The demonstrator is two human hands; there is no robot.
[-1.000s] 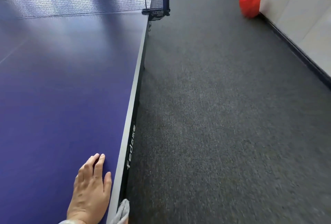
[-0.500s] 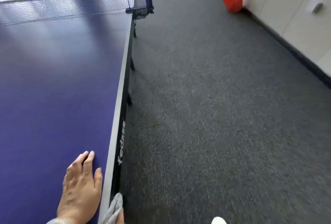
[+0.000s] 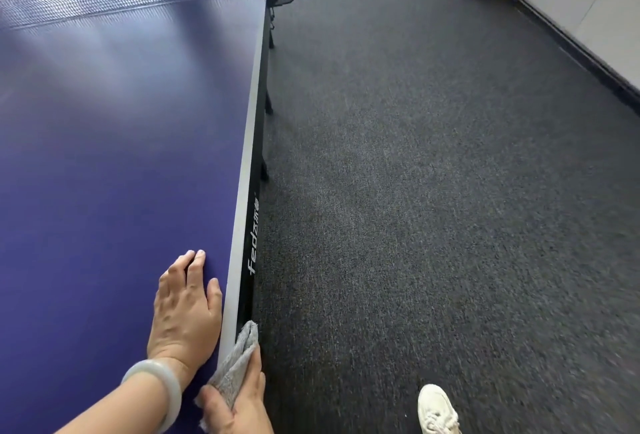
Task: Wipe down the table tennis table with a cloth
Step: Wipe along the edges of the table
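While the person stood at the long side of the desk [image 3: 104,156], the left grip [image 3: 187,309] lay flat on the purple top just inside the white edge stripe, its fingers straight and close together and a pale bangle [image 3: 157,388] on the wrist. The right grip [image 3: 239,406] was curled round a grey cloth [image 3: 239,361], pressing its folded end against the desk's dark side rail. One white shoe [image 3: 436,409] showed on the grey carpet [image 3: 415,191].
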